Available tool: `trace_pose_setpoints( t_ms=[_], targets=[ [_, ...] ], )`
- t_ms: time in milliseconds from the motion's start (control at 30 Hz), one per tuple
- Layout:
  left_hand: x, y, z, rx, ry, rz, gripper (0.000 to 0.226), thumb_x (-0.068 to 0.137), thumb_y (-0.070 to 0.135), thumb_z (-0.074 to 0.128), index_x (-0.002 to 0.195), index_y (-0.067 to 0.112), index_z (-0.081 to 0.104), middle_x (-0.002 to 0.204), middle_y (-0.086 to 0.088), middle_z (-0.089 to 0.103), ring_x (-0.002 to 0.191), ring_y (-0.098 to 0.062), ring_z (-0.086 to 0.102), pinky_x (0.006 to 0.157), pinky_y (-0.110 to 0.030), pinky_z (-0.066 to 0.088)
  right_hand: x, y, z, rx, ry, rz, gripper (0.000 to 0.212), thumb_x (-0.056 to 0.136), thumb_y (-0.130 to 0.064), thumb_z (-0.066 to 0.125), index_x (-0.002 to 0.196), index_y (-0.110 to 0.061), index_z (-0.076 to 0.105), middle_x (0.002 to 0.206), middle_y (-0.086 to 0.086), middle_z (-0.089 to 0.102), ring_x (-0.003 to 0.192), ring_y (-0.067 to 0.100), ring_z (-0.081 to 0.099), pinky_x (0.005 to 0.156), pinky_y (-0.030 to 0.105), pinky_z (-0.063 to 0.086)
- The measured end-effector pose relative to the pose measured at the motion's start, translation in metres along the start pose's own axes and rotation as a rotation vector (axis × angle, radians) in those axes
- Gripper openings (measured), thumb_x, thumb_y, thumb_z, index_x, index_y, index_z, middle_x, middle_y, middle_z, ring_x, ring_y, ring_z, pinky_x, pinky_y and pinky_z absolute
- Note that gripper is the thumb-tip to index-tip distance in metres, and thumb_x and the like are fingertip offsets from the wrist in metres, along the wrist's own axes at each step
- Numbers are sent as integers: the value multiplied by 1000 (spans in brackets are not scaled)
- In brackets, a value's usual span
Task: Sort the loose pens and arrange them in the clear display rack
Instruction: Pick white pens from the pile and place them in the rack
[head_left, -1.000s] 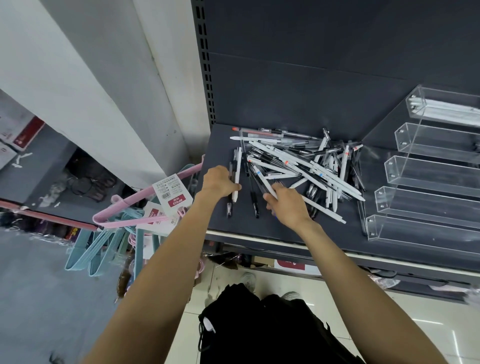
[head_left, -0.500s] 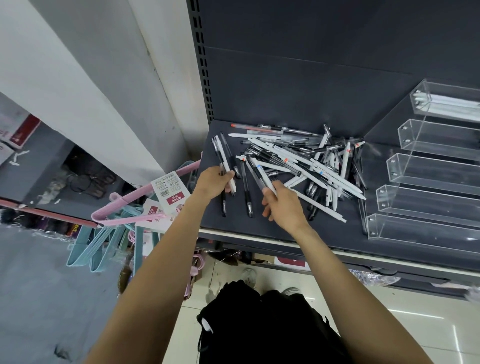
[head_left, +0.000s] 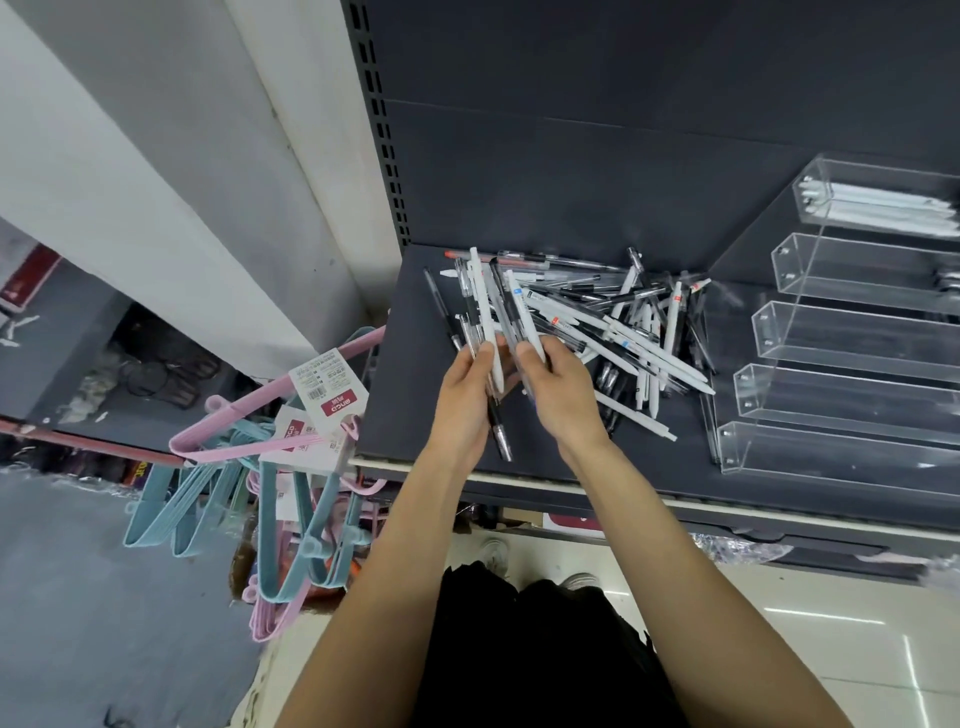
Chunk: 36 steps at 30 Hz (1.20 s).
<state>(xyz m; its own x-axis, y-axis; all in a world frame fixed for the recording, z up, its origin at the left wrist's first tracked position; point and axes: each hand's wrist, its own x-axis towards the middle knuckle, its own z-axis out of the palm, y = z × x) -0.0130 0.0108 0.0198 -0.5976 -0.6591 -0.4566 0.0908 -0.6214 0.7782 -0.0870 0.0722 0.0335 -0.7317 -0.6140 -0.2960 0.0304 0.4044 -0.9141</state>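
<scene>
Light is even and fairly dim over the dark shelf (head_left: 415, 415), with soft, faint shadows under the pens near both hands. Below the right hand (head_left: 558, 397), the glossy floor (head_left: 831, 649) carries bright streaks of reflected ceiling light. Right of the hands, the clear display rack (head_left: 831, 395) shows pale glare along its edges. Wide-angle distortion bends lines toward the frame edges, and detail is soft throughout.

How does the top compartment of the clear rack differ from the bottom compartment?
The top compartment holds white pens; the bottom compartment shows none. The top one lies farthest back, by the rear panel; the bottom one lies nearest the shelf edge. Both are clear plastic troughs.
</scene>
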Motion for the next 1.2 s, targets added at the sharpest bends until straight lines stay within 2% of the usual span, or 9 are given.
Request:
trace_pose_setpoints(
  t_ms=[100,267,333,433,533,633,833,1033,1200],
  targets=[
    [-2,-3,10,-52,0,-15,22,101,10,42,109,8,63,96,-3,69,88,-12,65,83,-26,51,-1,2,-3,-110,4,-63,18,99,-24,46,100,-13,60,90,5,63,85,22,57,75,28,43],
    [-3,-4,21,-248,-87,-120,26,101,14,43,120,7,59,104,-3,70,97,-13,66,87,-26,53,-3,13,-9,-626,127,-251,35,99,-28,43,127,-10,54,112,11,59,106,28,51,84,36,42],
    [-2,-6,23,-207,-88,-127,31,101,16,42,124,2,58,112,-7,68,104,-16,65,92,-28,53,-5,14,-15,-746,117,-280,36,99,-30,43,127,-12,55,114,12,57,107,28,49,84,36,41],
    [-4,-8,27,-125,-87,-133,28,100,17,45,118,4,63,110,-10,68,97,-18,65,82,-27,55,-6,9,-27,-809,68,-282,34,97,-36,47,121,-16,60,106,6,57,93,24,56,70,29,40],
    [-5,-10,33,-150,-75,-138,24,100,16,46,110,6,66,98,-7,70,85,-17,68,71,-25,57,-5,1,-43,-748,20,-269,29,90,-41,59,102,-16,67,81,-4,53,71,15,52,62,24,33],
    [-6,-11,36,-213,-36,-112,23,101,15,44,102,9,67,96,-5,71,95,-20,67,86,-36,56,-3,-3,-65,-607,32,-269,27,79,-40,72,94,-18,68,71,-9,54,61,4,49,59,21,36],
    [-16,-22,47,-122,11,-40,22,101,14,43,100,5,63,76,2,70,71,-8,66,73,-27,58,23,-19,-93,-446,-69,-390,18,84,-30,70,99,-19,70,76,-11,56,61,2,47,63,13,37],
    [-37,-36,70,-151,49,-26,30,101,13,43,123,-4,55,91,-5,72,79,-13,69,79,-31,58,44,-33,-93,-486,-430,-298,21,84,-30,70,98,-15,66,76,-12,61,56,-4,57,60,4,40],
    [-50,-47,75,-259,140,6,30,102,14,39,122,-3,55,114,-15,67,92,-19,71,82,-33,58,54,-54,-123,-60,-205,-319,3,87,-10,65,89,-11,63,73,-2,64,58,8,64,63,26,53]
  ],
)
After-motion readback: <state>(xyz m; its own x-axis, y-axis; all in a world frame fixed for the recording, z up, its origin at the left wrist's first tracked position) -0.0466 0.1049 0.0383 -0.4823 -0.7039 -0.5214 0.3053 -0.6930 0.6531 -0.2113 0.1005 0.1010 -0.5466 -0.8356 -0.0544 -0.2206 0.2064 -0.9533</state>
